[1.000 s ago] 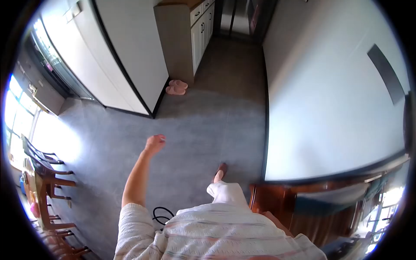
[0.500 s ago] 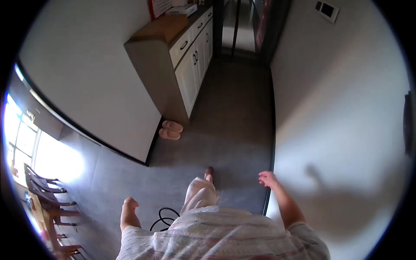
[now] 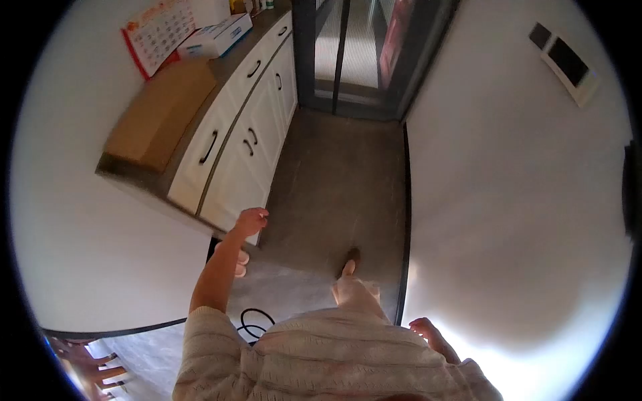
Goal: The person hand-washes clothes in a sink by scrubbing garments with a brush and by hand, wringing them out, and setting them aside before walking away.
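Note:
My left hand (image 3: 253, 222) swings forward beside the white cabinet (image 3: 233, 186), held loosely with its fingers slightly bent and nothing in it. In the view it overlaps the cabinet's lower front; I cannot see any contact. Pale slippers (image 3: 241, 263) lie on the floor below that hand, partly covered by my forearm. My right hand (image 3: 428, 332) hangs low near the right wall, fingers apart, holding nothing visible. One foot in a brown shoe (image 3: 353, 254) is stepped forward on the grey floor.
On the cabinet top are a cardboard piece (image 3: 160, 113), a calendar (image 3: 160, 37) and a white-blue box (image 3: 217, 37). A dark-framed glass door (image 3: 358, 50) stands ahead. A wall panel (image 3: 568, 67) is at right. A black cable (image 3: 256, 313) shows near my waist; wooden chairs (image 3: 103, 367) lower left.
I have walked forward, so the cabinet and door are nearer. My left hand has swung forward and up; my right hand has dropped back. The other foot may now be in front.

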Action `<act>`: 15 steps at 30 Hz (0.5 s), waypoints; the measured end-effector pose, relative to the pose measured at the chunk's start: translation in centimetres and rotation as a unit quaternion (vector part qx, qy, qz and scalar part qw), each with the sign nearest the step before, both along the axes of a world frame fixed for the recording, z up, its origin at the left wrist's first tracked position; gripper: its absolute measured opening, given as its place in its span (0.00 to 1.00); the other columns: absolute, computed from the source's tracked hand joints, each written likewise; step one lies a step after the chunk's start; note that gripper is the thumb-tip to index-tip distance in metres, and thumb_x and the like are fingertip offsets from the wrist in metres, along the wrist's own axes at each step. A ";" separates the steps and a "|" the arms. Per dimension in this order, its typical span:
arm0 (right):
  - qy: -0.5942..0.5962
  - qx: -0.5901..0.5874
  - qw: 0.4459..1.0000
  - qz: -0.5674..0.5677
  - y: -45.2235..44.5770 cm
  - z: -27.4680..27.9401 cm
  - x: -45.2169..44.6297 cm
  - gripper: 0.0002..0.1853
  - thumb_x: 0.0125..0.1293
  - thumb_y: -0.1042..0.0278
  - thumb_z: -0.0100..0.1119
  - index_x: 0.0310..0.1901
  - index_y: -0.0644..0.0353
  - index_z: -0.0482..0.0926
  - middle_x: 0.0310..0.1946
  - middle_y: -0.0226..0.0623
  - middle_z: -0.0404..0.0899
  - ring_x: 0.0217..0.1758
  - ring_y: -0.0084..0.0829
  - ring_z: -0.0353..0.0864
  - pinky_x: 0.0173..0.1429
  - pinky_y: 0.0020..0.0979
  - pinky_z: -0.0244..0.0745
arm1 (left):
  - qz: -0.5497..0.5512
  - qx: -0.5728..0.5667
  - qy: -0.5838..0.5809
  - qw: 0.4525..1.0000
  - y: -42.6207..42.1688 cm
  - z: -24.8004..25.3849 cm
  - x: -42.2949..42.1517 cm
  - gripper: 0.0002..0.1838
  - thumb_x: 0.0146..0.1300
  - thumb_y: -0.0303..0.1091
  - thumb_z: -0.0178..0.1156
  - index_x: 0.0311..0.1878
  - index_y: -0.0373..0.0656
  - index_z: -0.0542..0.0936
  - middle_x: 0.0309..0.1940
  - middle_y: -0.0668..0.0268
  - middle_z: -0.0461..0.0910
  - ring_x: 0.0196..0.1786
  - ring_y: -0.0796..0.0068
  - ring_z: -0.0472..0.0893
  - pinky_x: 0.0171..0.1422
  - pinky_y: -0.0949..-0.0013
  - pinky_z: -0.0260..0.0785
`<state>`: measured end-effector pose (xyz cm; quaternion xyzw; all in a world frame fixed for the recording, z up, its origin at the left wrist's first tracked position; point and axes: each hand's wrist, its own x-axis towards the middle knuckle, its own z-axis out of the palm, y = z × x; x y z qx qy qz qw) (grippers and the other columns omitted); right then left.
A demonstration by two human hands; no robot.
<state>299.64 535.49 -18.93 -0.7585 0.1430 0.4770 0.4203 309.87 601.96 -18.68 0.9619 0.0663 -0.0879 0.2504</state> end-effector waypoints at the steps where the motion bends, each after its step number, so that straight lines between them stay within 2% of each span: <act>1: 0.048 -0.015 0.999 0.019 -0.2 -1.5 5.2 0.16 0.62 0.60 0.44 0.49 0.57 0.73 0.40 0.38 0.78 0.37 0.46 0.81 0.39 0.55 0.70 | 0.004 -0.045 -0.009 0.999 -0.1 -0.4 4.0 0.14 0.53 0.39 0.52 0.37 0.43 0.80 0.38 0.56 0.79 0.43 0.57 0.78 0.47 0.60 0.70; 2: 0.109 -0.087 0.989 -0.045 -0.3 -3.0 9.2 0.18 0.63 0.61 0.41 0.52 0.57 0.71 0.43 0.40 0.76 0.43 0.49 0.79 0.40 0.55 0.70 | -0.006 0.008 0.008 1.000 -0.2 -1.0 5.7 0.13 0.52 0.39 0.53 0.37 0.44 0.80 0.37 0.57 0.79 0.43 0.57 0.78 0.48 0.60 0.70; 3: 0.164 -0.020 0.977 -0.135 -3.7 -8.2 13.9 0.18 0.63 0.62 0.42 0.52 0.57 0.70 0.41 0.41 0.77 0.40 0.49 0.79 0.39 0.56 0.70 | -0.016 0.058 0.030 0.998 -0.2 -2.5 5.9 0.13 0.51 0.39 0.53 0.36 0.44 0.80 0.36 0.58 0.80 0.43 0.57 0.78 0.49 0.60 0.70; 4: 0.062 -0.049 0.996 -0.046 -1.0 -4.2 19.1 0.15 0.61 0.61 0.45 0.45 0.59 0.73 0.40 0.40 0.76 0.35 0.46 0.78 0.35 0.52 0.72 | -0.070 0.119 0.099 0.985 0.5 -3.2 7.0 0.13 0.49 0.39 0.54 0.35 0.45 0.81 0.35 0.59 0.80 0.42 0.57 0.78 0.49 0.60 0.70; 5: 0.007 -0.080 0.994 0.079 -1.0 -5.5 25.3 0.13 0.59 0.61 0.48 0.42 0.58 0.74 0.36 0.38 0.76 0.35 0.43 0.78 0.37 0.49 0.71 | -0.122 0.174 0.169 0.962 1.7 -3.7 7.3 0.13 0.48 0.40 0.55 0.34 0.45 0.81 0.35 0.60 0.80 0.42 0.58 0.78 0.49 0.59 0.70; 6: -0.145 -0.143 0.903 0.378 -0.7 -7.0 32.2 0.11 0.57 0.62 0.51 0.39 0.57 0.74 0.32 0.37 0.76 0.35 0.40 0.77 0.39 0.45 0.71 | -0.063 0.131 0.165 0.976 3.4 -5.1 7.0 0.13 0.47 0.41 0.55 0.33 0.45 0.81 0.34 0.60 0.80 0.41 0.58 0.79 0.48 0.60 0.70; 7: -0.280 -0.206 0.755 0.555 0.4 -7.6 38.7 0.09 0.55 0.62 0.54 0.36 0.55 0.74 0.29 0.35 0.76 0.36 0.37 0.77 0.42 0.41 0.70 | -0.002 0.087 0.156 0.984 5.3 -6.3 6.8 0.13 0.47 0.42 0.55 0.32 0.45 0.81 0.33 0.61 0.80 0.41 0.59 0.79 0.47 0.60 0.71; 8: -0.372 -0.234 0.661 0.609 2.8 -7.5 45.4 0.08 0.53 0.62 0.56 0.33 0.54 0.75 0.25 0.34 0.76 0.36 0.34 0.76 0.44 0.37 0.70 | 0.057 0.060 0.198 0.977 7.1 -6.7 6.7 0.13 0.47 0.42 0.54 0.32 0.45 0.81 0.32 0.60 0.81 0.40 0.60 0.79 0.47 0.60 0.71; 9: -0.346 -0.280 0.730 0.519 8.9 -2.8 50.7 0.08 0.51 0.63 0.57 0.30 0.58 0.75 0.24 0.37 0.75 0.37 0.36 0.75 0.45 0.36 0.69 | 0.115 0.034 0.236 0.964 8.7 -7.0 6.9 0.13 0.47 0.42 0.54 0.31 0.45 0.81 0.30 0.60 0.81 0.40 0.60 0.79 0.46 0.61 0.71; 10: -0.452 -0.212 0.719 0.483 11.2 -2.1 57.2 0.10 0.54 0.62 0.56 0.31 0.61 0.76 0.28 0.38 0.77 0.37 0.37 0.75 0.43 0.37 0.69 | 0.105 0.059 0.294 0.948 10.3 -7.4 7.4 0.11 0.49 0.40 0.55 0.31 0.45 0.81 0.27 0.61 0.80 0.30 0.67 0.79 0.36 0.65 0.73; 12: -0.366 -0.145 0.875 0.282 20.8 4.3 66.4 0.14 0.61 0.58 0.51 0.41 0.60 0.77 0.35 0.37 0.78 0.38 0.35 0.76 0.42 0.36 0.70 | 0.107 0.068 0.397 0.909 11.6 -6.7 9.2 0.08 0.53 0.36 0.56 0.31 0.43 0.80 0.24 0.62 0.80 0.21 0.73 0.81 0.24 0.69 0.74; 13: -0.489 -0.102 0.803 0.324 24.5 5.2 71.3 0.14 0.61 0.60 0.48 0.41 0.59 0.77 0.36 0.39 0.79 0.40 0.38 0.77 0.44 0.38 0.71 | 0.115 0.054 0.438 0.890 12.3 -6.0 10.8 0.08 0.53 0.35 0.56 0.32 0.42 0.79 0.24 0.62 0.80 0.23 0.73 0.81 0.24 0.69 0.75; 14: -0.610 -0.079 0.704 0.354 28.2 6.0 76.3 0.14 0.61 0.62 0.44 0.41 0.57 0.78 0.38 0.41 0.79 0.41 0.40 0.78 0.45 0.40 0.73 | 0.168 0.033 0.431 0.886 13.6 -5.9 13.5 0.07 0.53 0.33 0.56 0.33 0.41 0.79 0.26 0.62 0.81 0.25 0.73 0.82 0.24 0.68 0.75; 15: -0.500 -0.094 0.786 0.351 32.6 8.4 81.1 0.16 0.61 0.61 0.45 0.46 0.56 0.76 0.44 0.40 0.78 0.49 0.38 0.75 0.55 0.36 0.68 | 0.199 -0.002 0.417 0.887 14.7 -5.6 16.6 0.08 0.52 0.33 0.58 0.34 0.42 0.79 0.27 0.60 0.81 0.26 0.69 0.82 0.25 0.67 0.76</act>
